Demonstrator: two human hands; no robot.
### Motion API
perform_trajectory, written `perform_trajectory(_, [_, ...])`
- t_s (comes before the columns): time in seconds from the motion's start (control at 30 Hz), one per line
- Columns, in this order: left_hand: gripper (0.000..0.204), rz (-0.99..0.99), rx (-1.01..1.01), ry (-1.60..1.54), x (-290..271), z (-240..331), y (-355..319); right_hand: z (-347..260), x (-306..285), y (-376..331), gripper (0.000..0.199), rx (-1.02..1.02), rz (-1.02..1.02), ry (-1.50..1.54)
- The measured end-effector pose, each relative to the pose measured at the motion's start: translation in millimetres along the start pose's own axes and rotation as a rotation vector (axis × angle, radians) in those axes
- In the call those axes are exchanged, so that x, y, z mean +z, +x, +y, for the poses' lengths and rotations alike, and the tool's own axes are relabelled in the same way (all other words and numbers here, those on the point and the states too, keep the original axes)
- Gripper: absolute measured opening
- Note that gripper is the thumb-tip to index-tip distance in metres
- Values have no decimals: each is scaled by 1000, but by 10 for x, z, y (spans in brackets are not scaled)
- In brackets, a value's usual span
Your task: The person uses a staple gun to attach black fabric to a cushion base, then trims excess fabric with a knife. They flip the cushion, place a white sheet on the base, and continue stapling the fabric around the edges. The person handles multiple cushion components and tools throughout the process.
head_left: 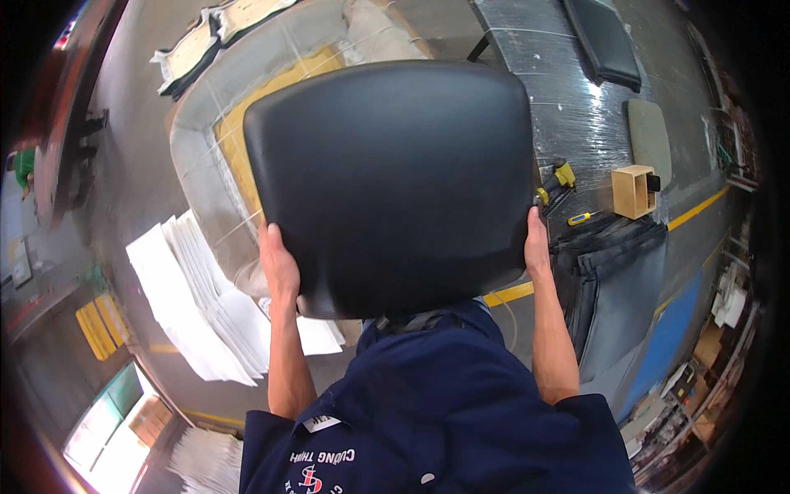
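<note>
A black upholstered seat cushion (391,181) with rounded corners is held up in front of my body, its smooth face toward me. My left hand (278,262) grips its left edge, thumb along the side, the other fingers hidden behind it. On the opposite edge my right hand (536,243) clasps the cushion the same way, with its fingers mostly out of sight. Just right of the cushion, a yellow and black power tool (559,183) lies on a table wrapped in clear film (547,78), near a yellow-handled screwdriver (579,219).
A grey sofa frame (193,123) stands behind the cushion at left, beside stacked white sheets (197,305). At right are a small wooden box (634,191), draped black material (617,280), a greenish-grey pad (650,140) and another black cushion (603,41).
</note>
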State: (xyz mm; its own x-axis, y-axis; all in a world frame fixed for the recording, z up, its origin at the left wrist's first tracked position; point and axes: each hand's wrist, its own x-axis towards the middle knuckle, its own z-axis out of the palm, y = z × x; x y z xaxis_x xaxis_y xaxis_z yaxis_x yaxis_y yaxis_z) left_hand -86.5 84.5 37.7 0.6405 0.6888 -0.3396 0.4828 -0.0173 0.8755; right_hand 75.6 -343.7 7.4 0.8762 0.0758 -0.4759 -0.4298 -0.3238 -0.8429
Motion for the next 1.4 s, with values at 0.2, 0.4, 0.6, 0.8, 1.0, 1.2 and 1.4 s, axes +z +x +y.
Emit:
perform_trajectory(0.2, [60, -100, -57, -308, 77, 638, -91, 225, -182, 41, 64, 21, 94, 116])
perform_trajectory(0.4, [68, -244, 185, -192, 630, 1607, 427, -313, -399, 155, 60, -76, 177, 389])
perform_trajectory(0.6, [76, -501, 599, -84, 1854, 3512, 1144, -447, -754, 1338, 62, -296, 260, 822])
perform_trajectory(0.8, [54, -105, 1336, 125, 3031, 4963, 1760, -1224, -856, 2974, 67, -192, 514, 1149])
perform_trajectory(1.0, [39, -399, 913, 428, 3352, 3323, 1602, -632, -834, 5294, 73, -12, 823, 392])
perform_trajectory(1.2, [33, -641, 758, 884, 3221, 1802, 1402, 471, -1170, 6579, 78, 333, 749, 448])
perform_trajectory(1.4, [23, -363, 830, 917, 3337, 1245, 1267, -390, -1151, 6659, 101, 465, 534, 767])
